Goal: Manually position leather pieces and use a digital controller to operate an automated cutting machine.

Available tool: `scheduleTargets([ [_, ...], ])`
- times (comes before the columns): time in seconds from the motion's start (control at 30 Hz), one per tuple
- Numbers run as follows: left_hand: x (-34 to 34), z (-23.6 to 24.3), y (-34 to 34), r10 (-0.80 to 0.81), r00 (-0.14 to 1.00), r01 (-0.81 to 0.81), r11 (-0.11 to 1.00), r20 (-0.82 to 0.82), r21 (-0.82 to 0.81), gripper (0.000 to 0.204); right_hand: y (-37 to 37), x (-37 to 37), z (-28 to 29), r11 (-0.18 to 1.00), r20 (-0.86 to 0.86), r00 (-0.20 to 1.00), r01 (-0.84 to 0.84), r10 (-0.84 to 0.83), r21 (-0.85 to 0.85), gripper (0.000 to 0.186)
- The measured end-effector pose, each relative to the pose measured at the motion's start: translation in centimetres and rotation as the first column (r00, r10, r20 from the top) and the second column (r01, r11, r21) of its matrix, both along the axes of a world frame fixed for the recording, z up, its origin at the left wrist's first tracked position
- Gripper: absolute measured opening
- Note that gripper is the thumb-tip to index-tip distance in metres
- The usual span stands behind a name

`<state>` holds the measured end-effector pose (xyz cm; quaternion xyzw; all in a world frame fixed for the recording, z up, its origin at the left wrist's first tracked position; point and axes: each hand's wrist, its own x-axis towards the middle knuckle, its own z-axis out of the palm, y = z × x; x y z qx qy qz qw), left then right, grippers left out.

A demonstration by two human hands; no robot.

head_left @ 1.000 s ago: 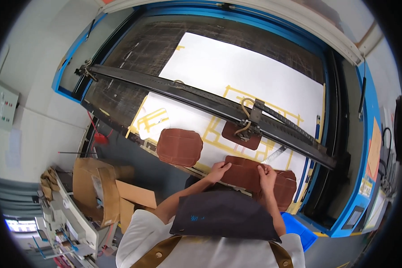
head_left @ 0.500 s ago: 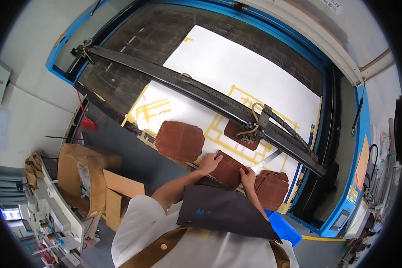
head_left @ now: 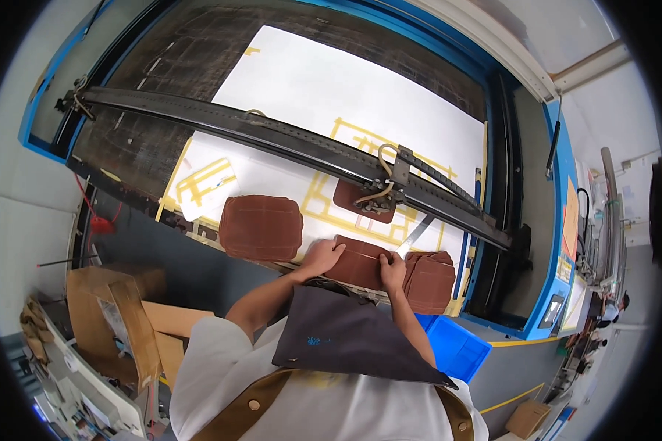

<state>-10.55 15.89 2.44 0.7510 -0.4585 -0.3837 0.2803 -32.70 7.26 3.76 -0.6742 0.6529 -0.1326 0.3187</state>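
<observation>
A brown rectangular panel (head_left: 356,264), fabric or leather, lies at the front edge of the machine bed, held at both ends. My left hand (head_left: 322,259) is closed on its left end, thumb on top. At the right end, my right hand (head_left: 392,273) pinches it with thumb and fingers. Just left of my left hand sits a stack of brown rounded pieces (head_left: 261,228). Beside my right hand is another, less even stack of brown pieces (head_left: 429,283). One more brown piece (head_left: 343,197) lies under the machine head (head_left: 393,187), partly hidden by it.
A black gantry beam (head_left: 221,126) crosses the bed above white sheeting (head_left: 287,73) marked with yellow tape. A metal ruler (head_left: 418,231) lies beyond my right hand. The blue machine frame (head_left: 563,242) bounds the right. A blue bin (head_left: 456,349) and an open cardboard box (head_left: 118,316) stand below.
My view has turned to the right, so the scene sits farther left and higher. Both hands keep hold of the brown panel, which now looks more level.
</observation>
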Motion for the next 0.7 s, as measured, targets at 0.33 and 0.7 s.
scheduleTargets([
  [0.33, 0.2, -0.7, -0.2, -0.042, 0.999, 0.042, 0.999, 0.000, -0.021, 0.048, 0.6, 0.1, 0.0, 0.999, -0.024, 0.998, 0.053, -0.053, 0.012, 0.035],
  [0.7, 0.6, -1.9, 0.3, -0.009, 0.998, 0.006, 0.999, -0.057, -0.052, 0.046, 1.5, 0.4, -1.3, 0.995, 0.011, 0.997, 0.080, -0.080, -0.052, 0.036],
])
